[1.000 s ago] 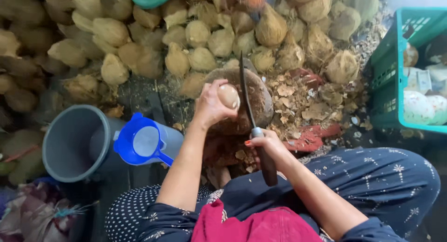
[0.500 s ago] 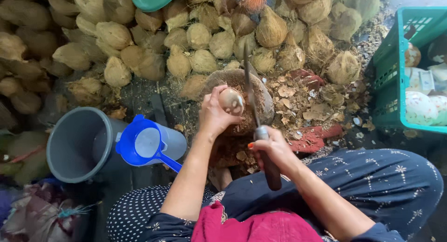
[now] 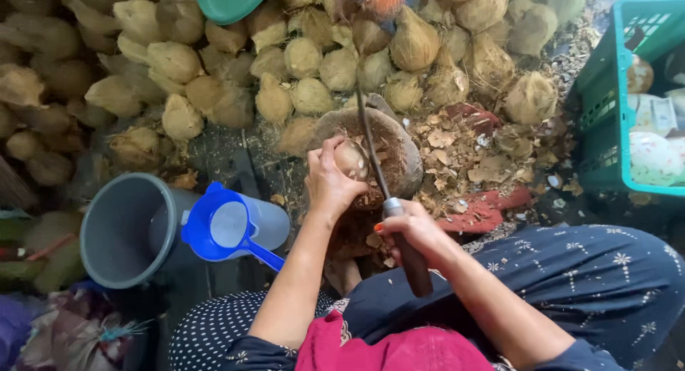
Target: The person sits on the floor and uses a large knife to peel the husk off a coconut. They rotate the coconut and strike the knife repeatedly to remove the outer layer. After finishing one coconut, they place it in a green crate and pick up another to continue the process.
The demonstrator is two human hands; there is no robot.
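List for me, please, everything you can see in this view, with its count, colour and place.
husked coconuts: a large pile, tan-brown, across the top.
peeled coconut: one, pale brown, on the chopping block.
chopping block: one, dark brown wood, centre.
long knife: one, dark blade and brown handle, over the block.
shell chips: many, brown, right of the block.
grey bucket: one, lower left.
jug: one, clear with a blue lid and handle, beside the bucket.
green crate: one, right edge, holding pale round things.
green basin: one, top edge, partly seen.
left hand: holds the peeled coconut.
right hand: grips the knife handle.
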